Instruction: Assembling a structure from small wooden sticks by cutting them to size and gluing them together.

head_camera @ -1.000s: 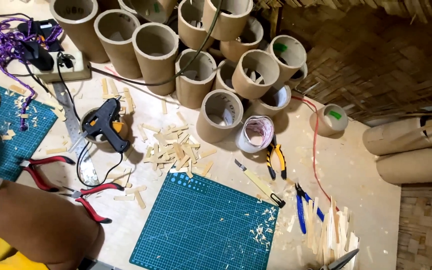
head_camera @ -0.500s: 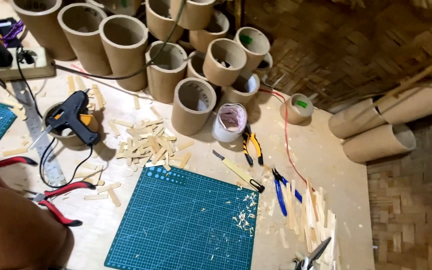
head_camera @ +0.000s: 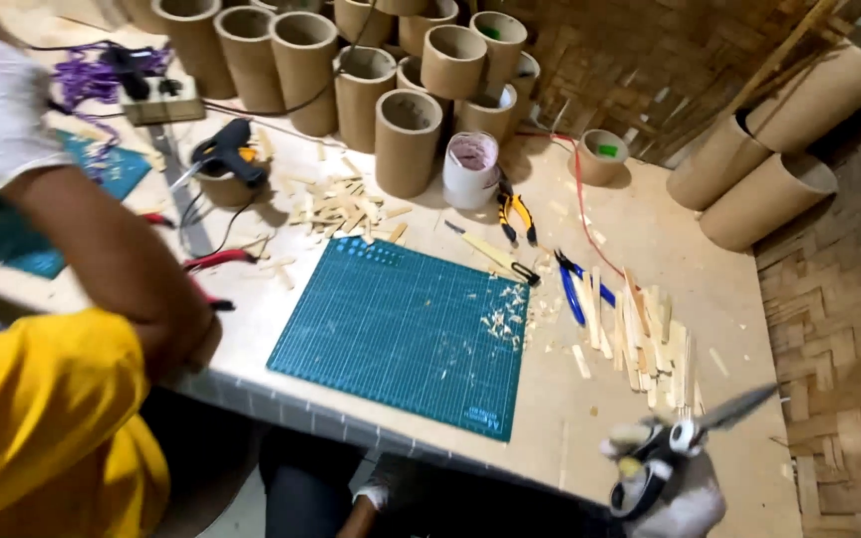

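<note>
The right hand (head_camera: 675, 493), gloved in white at the 5 o'clock edge of the table (head_camera: 430, 418), has its fingers closed around the handles of a pair of scissors (head_camera: 685, 443), blades pointing toward 2 o'clock. The left hand (head_camera: 186, 344) rests at 9 o'clock on the table edge; its finger state cannot be determined. The step appears to be tool pickup. The strips (head_camera: 645, 334) lie near the scissors, at 12 o'clock from them. A cutting move would require one.

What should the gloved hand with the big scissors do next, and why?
Probably move forward a little, toward the wooden strips. The right hand grips the shears at the near table edge, the blades point away with nothing between them, and the strips are the closest loose pieces.
</note>
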